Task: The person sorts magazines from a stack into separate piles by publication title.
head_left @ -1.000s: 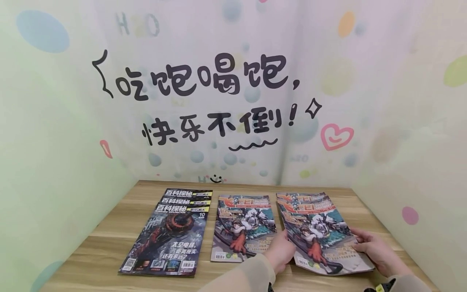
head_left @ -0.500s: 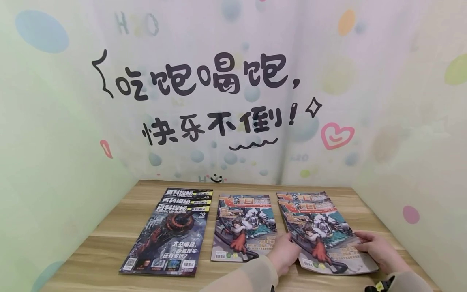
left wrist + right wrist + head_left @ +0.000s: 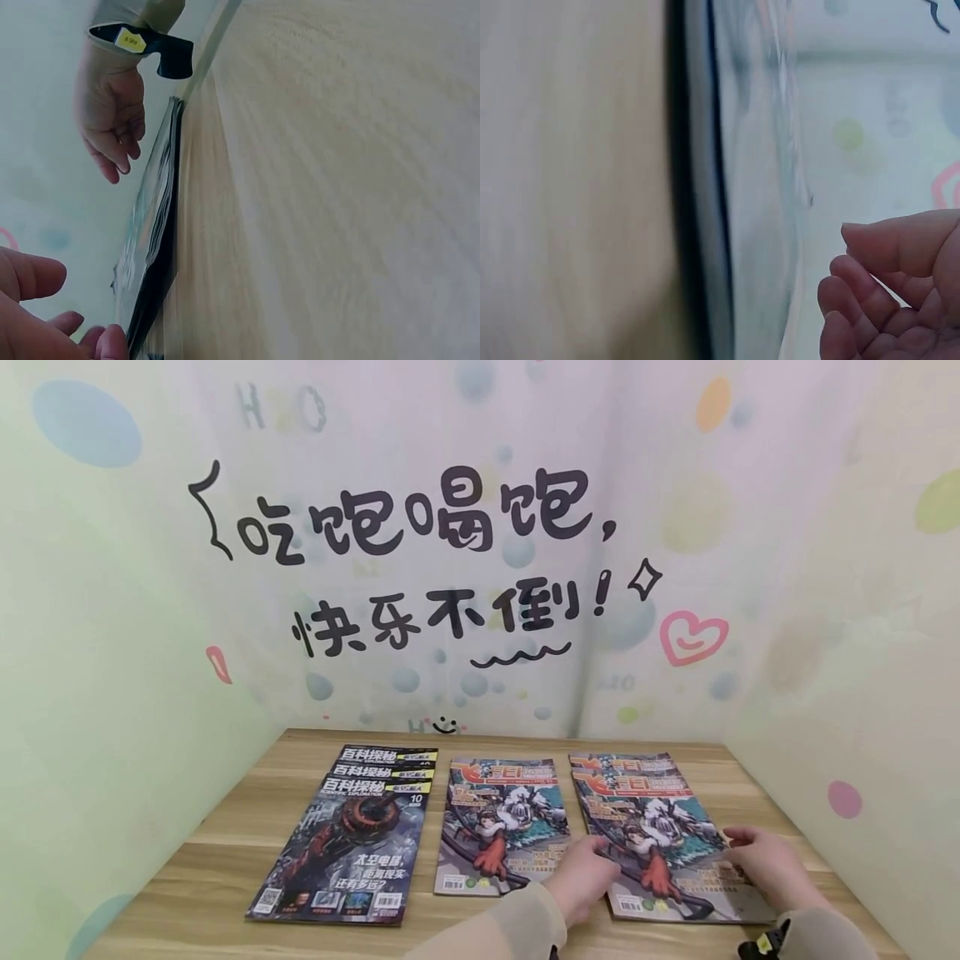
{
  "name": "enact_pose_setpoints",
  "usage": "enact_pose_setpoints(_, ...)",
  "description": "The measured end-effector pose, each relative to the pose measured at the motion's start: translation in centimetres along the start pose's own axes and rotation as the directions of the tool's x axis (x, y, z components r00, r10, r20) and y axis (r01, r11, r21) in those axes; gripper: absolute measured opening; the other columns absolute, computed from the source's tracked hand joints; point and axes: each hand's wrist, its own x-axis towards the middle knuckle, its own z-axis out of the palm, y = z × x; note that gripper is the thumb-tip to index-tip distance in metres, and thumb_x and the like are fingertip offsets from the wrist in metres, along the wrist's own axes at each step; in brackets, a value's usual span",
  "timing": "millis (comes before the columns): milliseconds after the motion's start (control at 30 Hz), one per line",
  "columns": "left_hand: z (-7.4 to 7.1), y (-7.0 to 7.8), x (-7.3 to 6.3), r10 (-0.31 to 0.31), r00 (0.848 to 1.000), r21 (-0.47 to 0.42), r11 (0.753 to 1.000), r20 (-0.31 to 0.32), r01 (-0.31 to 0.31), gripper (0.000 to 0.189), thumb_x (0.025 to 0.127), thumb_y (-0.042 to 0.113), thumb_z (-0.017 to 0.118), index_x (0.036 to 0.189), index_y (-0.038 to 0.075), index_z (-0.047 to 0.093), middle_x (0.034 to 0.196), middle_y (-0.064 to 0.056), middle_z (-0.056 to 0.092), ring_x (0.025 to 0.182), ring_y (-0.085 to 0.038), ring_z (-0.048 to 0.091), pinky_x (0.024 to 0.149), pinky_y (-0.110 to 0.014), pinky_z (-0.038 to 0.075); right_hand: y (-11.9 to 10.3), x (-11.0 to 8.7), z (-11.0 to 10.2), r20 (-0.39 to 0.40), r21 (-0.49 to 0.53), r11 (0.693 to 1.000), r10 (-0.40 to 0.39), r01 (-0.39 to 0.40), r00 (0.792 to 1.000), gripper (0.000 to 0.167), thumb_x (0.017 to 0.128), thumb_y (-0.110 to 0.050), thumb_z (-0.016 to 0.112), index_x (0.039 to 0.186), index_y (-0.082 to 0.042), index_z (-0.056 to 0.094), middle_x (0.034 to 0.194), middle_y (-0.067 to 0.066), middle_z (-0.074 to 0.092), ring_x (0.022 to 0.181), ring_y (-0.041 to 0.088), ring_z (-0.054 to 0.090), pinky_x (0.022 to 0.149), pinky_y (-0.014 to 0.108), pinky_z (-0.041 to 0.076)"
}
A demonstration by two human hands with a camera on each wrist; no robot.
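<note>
On the right of the wooden table, in the head view, a comic magazine (image 3: 660, 852) lies over another copy (image 3: 618, 764) whose top strip shows behind it. My left hand (image 3: 581, 881) is at its left edge, fingertips right by the border; in the left wrist view its thumb and fingers (image 3: 37, 274) stand apart. My right hand (image 3: 772, 868) is over the magazine's right side. From the left wrist, that right hand (image 3: 112, 112) appears raised off the cover with loosely bent fingers. The right wrist view shows its fingers (image 3: 847, 300) holding nothing.
A third comic magazine (image 3: 498, 835) lies just left of my left hand. Farther left, several dark science magazines (image 3: 341, 852) overlap in a stepped row. The wooden table (image 3: 195, 868) meets a patterned wall (image 3: 450, 693) at the back and sides.
The front right magazine, lifted and tilted between both hands earlier, has shifted slightly right and now lies flat on the copy behind. My right hand has let go of its edge.
</note>
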Motion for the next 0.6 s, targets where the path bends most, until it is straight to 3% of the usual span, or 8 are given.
enact_pose_setpoints(133,-1.1,-0.3,0.6,0.011,1.0,-0.007,1.0,0.012,-0.011,0.048,0.079,-0.004,0.06,0.127,-0.005,0.055,0.115,-0.015,0.059,0.106,-0.029,0.056,0.09,-0.045,0.048,-1.6,-0.2,0.6,0.016,-0.038,0.999,-0.038,0.039,0.999,0.055,0.081,-0.012,0.064,0.126,0.016,0.049,0.112,0.031,0.059,0.097,0.035,0.057,0.079,0.047,0.048)
enact_pose_setpoints(300,-3.0,-0.7,1.3,0.064,0.998,0.025,0.998,0.005,-0.064,0.049,0.08,-0.001,0.062,0.128,-0.007,0.054,0.099,-0.008,0.061,0.085,-0.017,0.058,0.076,-0.033,0.05,-3.8,-0.3,2.2,0.029,0.007,0.993,-0.114,0.114,0.993,0.05,0.086,-0.01,0.062,0.126,0.017,0.048,0.11,0.03,0.06,0.097,0.036,0.059,0.08,0.048,0.05)
enact_pose_setpoints(533,-6.1,-0.7,1.3,0.08,0.997,0.055,0.995,0.011,-0.08,0.047,0.084,0.004,0.062,0.128,-0.008,0.052,0.107,-0.012,0.064,0.095,-0.02,0.061,0.083,-0.037,0.051,-6.7,-0.5,5.2,0.054,0.081,0.988,-0.133,0.128,0.99,0.044,0.088,-0.007,0.061,0.125,0.015,0.051,0.105,0.02,0.062,0.093,0.03,0.06,0.078,0.044,0.052)
enact_pose_setpoints(600,-6.9,-0.7,1.3,0.076,0.997,0.065,0.995,0.003,-0.076,0.047,0.086,0.006,0.062,0.13,-0.007,0.051,0.104,-0.009,0.064,0.085,-0.017,0.059,0.075,-0.036,0.05,-7.4,-0.5,6.0,0.064,0.112,0.988,-0.118,0.11,0.991,0.043,0.088,-0.007,0.061,0.126,0.013,0.052,0.102,0.017,0.062,0.091,0.027,0.059,0.075,0.042,0.052)
